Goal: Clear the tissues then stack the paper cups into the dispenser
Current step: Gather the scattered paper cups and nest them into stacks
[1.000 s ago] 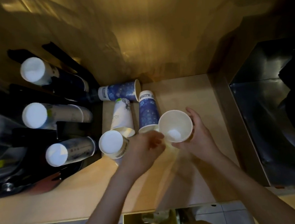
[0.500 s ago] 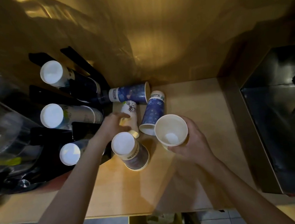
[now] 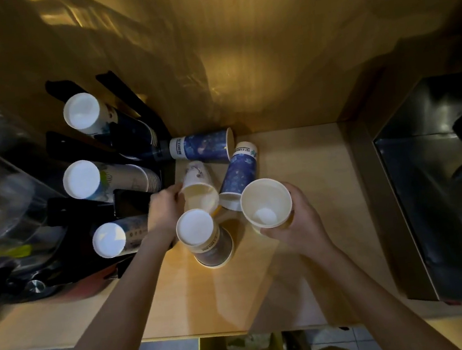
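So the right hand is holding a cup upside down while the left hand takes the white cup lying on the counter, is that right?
Not quite. In the head view the right hand holds its paper cup mouth up, its empty inside facing the camera, not upside down. The rest stands: the left hand has its grip on the white cup lying on the counter.
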`<control>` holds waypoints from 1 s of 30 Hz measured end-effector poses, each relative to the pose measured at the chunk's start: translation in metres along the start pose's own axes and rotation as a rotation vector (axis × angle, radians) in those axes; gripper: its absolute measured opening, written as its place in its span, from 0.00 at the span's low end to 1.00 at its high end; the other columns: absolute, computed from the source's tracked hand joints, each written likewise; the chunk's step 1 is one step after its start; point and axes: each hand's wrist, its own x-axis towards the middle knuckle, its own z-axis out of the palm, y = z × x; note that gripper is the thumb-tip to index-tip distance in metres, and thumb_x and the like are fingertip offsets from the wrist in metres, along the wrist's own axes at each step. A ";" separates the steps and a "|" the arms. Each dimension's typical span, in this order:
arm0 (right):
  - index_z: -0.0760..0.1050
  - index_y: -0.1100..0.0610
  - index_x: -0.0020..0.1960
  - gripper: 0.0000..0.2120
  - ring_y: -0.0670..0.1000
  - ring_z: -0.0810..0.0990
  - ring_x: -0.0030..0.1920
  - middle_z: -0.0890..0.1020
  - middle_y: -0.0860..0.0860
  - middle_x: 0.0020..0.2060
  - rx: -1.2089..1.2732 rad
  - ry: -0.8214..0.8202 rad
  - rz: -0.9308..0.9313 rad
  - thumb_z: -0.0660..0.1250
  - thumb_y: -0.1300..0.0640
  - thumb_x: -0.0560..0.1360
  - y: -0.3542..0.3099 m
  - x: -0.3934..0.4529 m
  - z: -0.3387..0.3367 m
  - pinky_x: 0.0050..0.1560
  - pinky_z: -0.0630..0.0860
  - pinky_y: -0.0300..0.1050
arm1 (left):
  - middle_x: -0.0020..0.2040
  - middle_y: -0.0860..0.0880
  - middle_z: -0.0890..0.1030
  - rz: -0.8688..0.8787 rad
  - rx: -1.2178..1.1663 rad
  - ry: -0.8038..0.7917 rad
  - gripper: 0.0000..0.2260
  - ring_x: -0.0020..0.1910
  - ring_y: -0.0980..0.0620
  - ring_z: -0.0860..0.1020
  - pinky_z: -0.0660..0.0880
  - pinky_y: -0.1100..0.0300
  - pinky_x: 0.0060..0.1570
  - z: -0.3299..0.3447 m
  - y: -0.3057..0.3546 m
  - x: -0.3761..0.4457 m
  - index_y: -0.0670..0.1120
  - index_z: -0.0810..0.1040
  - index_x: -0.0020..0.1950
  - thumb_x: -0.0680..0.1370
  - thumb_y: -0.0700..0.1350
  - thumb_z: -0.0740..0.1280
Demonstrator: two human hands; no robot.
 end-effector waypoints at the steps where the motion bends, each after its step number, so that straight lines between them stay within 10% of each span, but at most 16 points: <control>1: 0.65 0.43 0.61 0.40 0.45 0.72 0.58 0.73 0.42 0.57 0.008 -0.002 0.003 0.80 0.59 0.55 0.000 0.000 0.000 0.55 0.70 0.40 | 0.42 0.35 0.81 0.004 -0.027 0.057 0.12 0.42 0.39 0.79 0.74 0.52 0.40 -0.005 0.005 -0.002 0.38 0.78 0.56 0.77 0.38 0.59; 10: 0.66 0.44 0.63 0.42 0.46 0.74 0.59 0.75 0.44 0.59 0.040 -0.020 0.050 0.80 0.57 0.54 0.004 0.001 0.002 0.56 0.73 0.42 | 0.36 0.44 0.81 -0.004 -0.389 0.215 0.07 0.23 0.63 0.78 0.79 0.66 0.29 -0.079 0.056 -0.018 0.41 0.82 0.46 0.75 0.42 0.66; 18: 0.68 0.43 0.61 0.38 0.45 0.78 0.54 0.78 0.43 0.54 0.049 -0.050 0.069 0.80 0.52 0.54 -0.004 -0.002 -0.004 0.49 0.75 0.39 | 0.25 0.45 0.81 0.242 -0.322 0.081 0.10 0.23 0.55 0.79 0.74 0.71 0.24 -0.092 0.113 -0.049 0.40 0.80 0.33 0.73 0.40 0.66; 23: 0.68 0.49 0.63 0.42 0.49 0.77 0.58 0.78 0.49 0.59 0.059 -0.036 0.094 0.81 0.52 0.52 -0.002 0.000 -0.002 0.56 0.76 0.46 | 0.26 0.41 0.81 0.310 -0.179 0.065 0.14 0.27 0.46 0.79 0.79 0.50 0.32 -0.058 0.130 -0.060 0.39 0.78 0.30 0.73 0.43 0.63; 30: 0.66 0.46 0.62 0.41 0.47 0.76 0.57 0.76 0.43 0.55 0.043 -0.052 0.099 0.81 0.51 0.53 -0.003 -0.001 -0.016 0.54 0.73 0.42 | 0.28 0.38 0.81 0.327 -0.050 0.071 0.15 0.29 0.41 0.79 0.79 0.48 0.35 -0.043 0.138 -0.055 0.38 0.77 0.30 0.73 0.44 0.61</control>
